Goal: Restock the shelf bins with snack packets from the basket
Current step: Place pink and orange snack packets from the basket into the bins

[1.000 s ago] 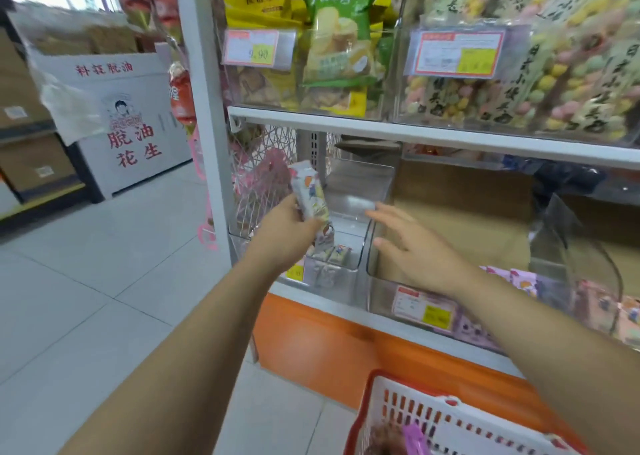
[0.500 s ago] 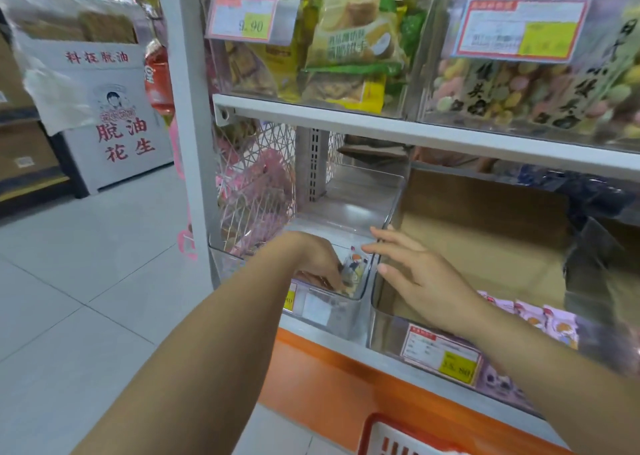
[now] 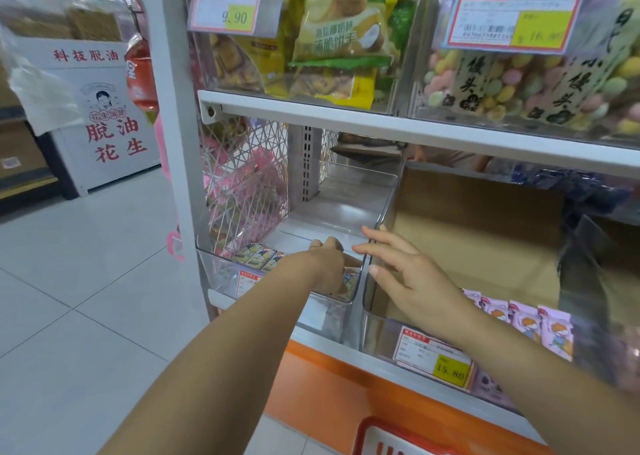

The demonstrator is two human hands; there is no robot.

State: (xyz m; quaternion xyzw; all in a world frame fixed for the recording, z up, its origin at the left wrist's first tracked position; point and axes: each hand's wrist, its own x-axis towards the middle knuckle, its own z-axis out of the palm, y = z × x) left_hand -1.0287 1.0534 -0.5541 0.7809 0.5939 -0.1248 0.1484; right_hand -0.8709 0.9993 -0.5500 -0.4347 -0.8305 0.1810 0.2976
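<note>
1. Head view: the left hand reaches down into the clear bin, with the back of the hand up and the fingers curled downward. A snack packet shows at the hand's right edge, touching it, but whether the fingers grip it cannot be told.
2. The right hand is just right of the left one, fingers straight and spread, holding nothing. Its fingertips lie at the rim of the wall between the two bins.
3. Left of the left hand, more small packets lie in a row along the front of the same bin.
4. Beyond the right hand is the cardboard-lined bin. Pink packets stand at its front, right of that wrist, and a price tag hangs on its front wall below.
5. Below the right forearm, the red rim of the basket shows at the bottom edge.
6. Above both hands, the upper shelf carries bins of biscuit bags and coloured sweets.
</note>
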